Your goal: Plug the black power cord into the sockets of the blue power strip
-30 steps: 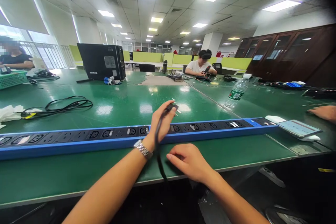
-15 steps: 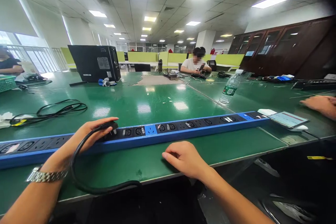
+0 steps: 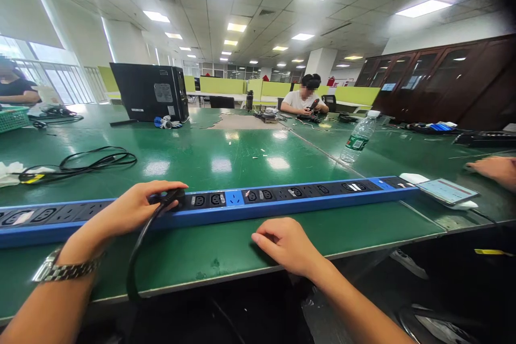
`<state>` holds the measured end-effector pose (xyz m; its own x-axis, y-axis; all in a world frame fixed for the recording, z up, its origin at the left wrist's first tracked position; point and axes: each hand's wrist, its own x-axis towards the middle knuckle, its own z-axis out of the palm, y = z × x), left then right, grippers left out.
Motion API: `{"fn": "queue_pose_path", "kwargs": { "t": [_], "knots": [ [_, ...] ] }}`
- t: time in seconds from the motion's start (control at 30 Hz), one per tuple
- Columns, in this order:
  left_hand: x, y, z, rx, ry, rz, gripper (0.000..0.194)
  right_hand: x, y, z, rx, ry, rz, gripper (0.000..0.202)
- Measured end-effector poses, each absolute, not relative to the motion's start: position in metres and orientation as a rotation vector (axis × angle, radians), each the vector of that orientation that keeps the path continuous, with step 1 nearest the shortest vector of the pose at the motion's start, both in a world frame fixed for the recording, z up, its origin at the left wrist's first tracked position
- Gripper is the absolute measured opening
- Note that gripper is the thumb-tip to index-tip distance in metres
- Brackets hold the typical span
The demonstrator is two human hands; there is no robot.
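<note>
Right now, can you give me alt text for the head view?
The left hand presses a black plug into a long blue power strip on a green table. The right hand rests flat near the table's front edge; a water bottle stands beyond.

One power strip [image 3: 250,201], one bottle [image 3: 358,138]

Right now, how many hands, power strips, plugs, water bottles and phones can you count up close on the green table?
Person's own hands: 2, left hand and right hand
Long blue power strip: 1
Black plug with cable: 1
Clear plastic water bottle: 1
Flat phone with lit screen: 1
Another person's hand: 1
Total: 7
</note>
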<state>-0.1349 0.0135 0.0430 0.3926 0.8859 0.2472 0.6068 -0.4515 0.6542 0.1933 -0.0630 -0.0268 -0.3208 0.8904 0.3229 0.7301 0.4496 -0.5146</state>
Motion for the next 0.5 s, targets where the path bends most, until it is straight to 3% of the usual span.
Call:
{"fn": "queue_pose_path", "kwargs": {
  "t": [0.5],
  "knots": [
    [-0.1292,0.0124,0.0358,2.247,1.345,0.736,0.047,0.1931,-0.0632,-0.0265,-1.337,-2.131,0.381,0.028]
  ]
}}
